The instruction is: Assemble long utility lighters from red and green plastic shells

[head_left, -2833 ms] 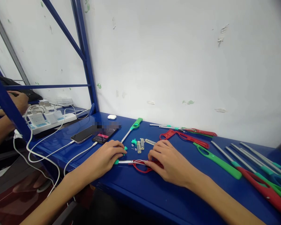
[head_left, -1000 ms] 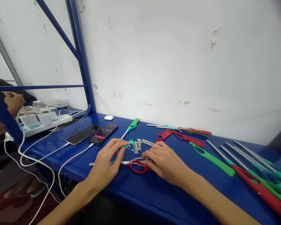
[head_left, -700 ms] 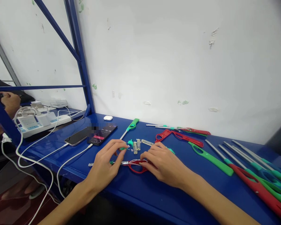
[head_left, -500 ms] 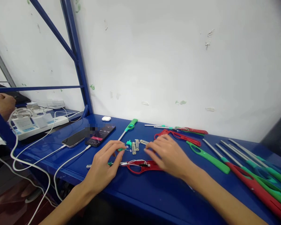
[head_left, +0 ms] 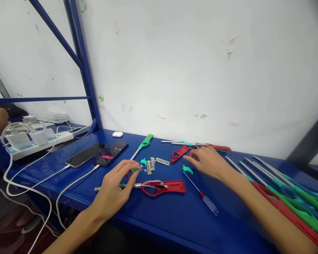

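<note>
Fingers of the right hand (head_left: 208,161), slightly apart, have left the opened red lighter (head_left: 172,187), uncovering its handle right of the left hand (head_left: 112,185), for a red shell (head_left: 178,154); whether left fingers grip a green piece (head_left: 134,170), cannot tell.

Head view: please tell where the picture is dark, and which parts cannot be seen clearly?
In the head view, the upper right corner darkens, and the space under the blue table looks nearly black; in the head view, blocky pixelation hides parts of both smartphones; in the head view, the green piece at the left hand is too small for detail.
</note>
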### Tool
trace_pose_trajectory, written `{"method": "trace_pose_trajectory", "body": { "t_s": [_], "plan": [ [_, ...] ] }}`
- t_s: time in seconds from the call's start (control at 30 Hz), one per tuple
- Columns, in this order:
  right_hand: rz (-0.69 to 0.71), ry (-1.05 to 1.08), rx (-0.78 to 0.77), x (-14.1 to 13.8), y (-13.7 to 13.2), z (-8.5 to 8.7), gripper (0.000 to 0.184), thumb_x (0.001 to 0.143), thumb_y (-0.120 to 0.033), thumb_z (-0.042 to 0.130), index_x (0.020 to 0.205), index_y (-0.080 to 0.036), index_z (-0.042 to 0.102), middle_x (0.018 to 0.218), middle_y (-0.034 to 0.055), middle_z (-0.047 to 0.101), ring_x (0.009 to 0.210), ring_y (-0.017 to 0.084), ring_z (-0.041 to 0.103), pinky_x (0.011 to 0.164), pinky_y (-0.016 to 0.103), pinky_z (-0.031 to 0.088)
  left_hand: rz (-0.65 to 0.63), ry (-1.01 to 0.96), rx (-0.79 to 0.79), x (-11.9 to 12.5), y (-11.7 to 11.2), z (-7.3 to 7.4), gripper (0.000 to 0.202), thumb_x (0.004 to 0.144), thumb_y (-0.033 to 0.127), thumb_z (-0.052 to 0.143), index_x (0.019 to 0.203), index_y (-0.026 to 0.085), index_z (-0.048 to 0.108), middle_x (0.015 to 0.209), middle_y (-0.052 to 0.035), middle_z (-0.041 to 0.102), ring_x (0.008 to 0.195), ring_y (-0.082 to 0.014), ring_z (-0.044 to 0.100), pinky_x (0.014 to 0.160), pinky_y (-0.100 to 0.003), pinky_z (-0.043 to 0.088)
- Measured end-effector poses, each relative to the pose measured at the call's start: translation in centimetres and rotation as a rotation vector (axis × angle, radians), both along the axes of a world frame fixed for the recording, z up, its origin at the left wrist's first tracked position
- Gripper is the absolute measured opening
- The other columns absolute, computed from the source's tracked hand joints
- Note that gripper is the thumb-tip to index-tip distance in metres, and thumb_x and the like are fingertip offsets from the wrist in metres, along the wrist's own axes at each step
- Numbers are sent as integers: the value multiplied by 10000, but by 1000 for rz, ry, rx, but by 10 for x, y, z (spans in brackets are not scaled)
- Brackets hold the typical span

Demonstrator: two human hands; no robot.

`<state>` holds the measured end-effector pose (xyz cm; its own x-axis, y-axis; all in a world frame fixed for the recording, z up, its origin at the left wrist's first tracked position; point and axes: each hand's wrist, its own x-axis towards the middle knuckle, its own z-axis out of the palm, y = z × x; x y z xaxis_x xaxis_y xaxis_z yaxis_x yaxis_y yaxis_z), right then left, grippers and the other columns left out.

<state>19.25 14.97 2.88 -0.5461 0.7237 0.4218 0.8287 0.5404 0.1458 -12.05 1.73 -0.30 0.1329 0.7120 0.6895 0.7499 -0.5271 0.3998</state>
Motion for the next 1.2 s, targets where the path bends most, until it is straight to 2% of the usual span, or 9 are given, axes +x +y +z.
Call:
{"method": "trace_pose_trajectory", "body": {
  "t_s": [0.1, 0.23, 0.33, 0.43, 0.53, 0.63, 0.83, 1.2],
  "plan": [
    [65, 24, 0, -14, -8, 1, 441, 1062, -424, 424, 783, -213, 691, 726, 63, 722, 719, 239, 652, 754, 396, 418, -7, 10, -12, -1, 0, -1, 146, 1022, 262, 548, 1146, 268, 625, 1098, -22, 692, 859, -166, 646, 797, -276, 514],
    [229, 92, -1, -36, -28, 0, 339, 1080, -351, 428, 944, -200, 700, 909, 67, 744, 889, 234, 654, 927, 432, 394, 24, -17, -46, 1, -2, 0, 132, 1013, 309, 570, 1120, 265, 635, 1001, -1, 732, 792, -161, 668, 759, -272, 541],
    [383, 87, -50, -49, -47, 2, 312, 1070, -371, 466, 933, -197, 685, 851, 45, 714, 891, 221, 624, 977, 431, 367, 36, -59, -104, 6, -5, 3, 128, 1004, 345, 587, 1084, 260, 637, 1011, -5, 750, 798, -172, 692, 753, -285, 558],
    [472, 59, -142, -57, -63, 5, 293, 1020, -427, 565, 849, -205, 650, 773, 14, 669, 810, 196, 587, 965, 408, 370, -12, -93, -186, 12, -8, 5, 121, 996, 364, 600, 1032, 255, 636, 1056, -20, 759, 931, -205, 718, 829, -319, 566],
    [489, 33, -234, -60, -70, 3, 315, 986, -431, 612, 764, -208, 595, 724, -4, 632, 734, 171, 557, 903, 374, 392, -79, -106, -203, 15, -11, 7, 118, 992, 339, 607, 929, 245, 638, 1077, -28, 754, 1019, -218, 708, 910, -345, 551],
    [485, 34, -271, -61, -71, -1, 285, 988, -408, 605, 782, -212, 585, 735, -3, 629, 736, 170, 556, 858, 355, 402, -125, -82, -165, 15, -10, 7, 138, 984, 284, 614, 858, 236, 644, 1097, -36, 732, 1046, -214, 678, 919, -339, 536],
    [492, 19, -299, -62, -69, -4, 225, 1029, -307, 539, 827, -214, 575, 766, -6, 628, 726, 166, 548, 820, 349, 396, -166, -94, -204, 14, -6, 3, 84, 976, 278, 641, 909, 245, 678, 943, -14, 717, 918, -195, 655, 824, -318, 526],
    [506, 39, -293, -62, -66, -4, 205, 1034, -274, 522, 846, -206, 566, 805, -2, 636, 756, 167, 543, 856, 354, 392, -206, -65, -239, 12, -8, 2, 93, 968, 248, 641, 885, 230, 678, 949, -21, 714, 912, -195, 651, 820, -335, 522]
  ]
}}
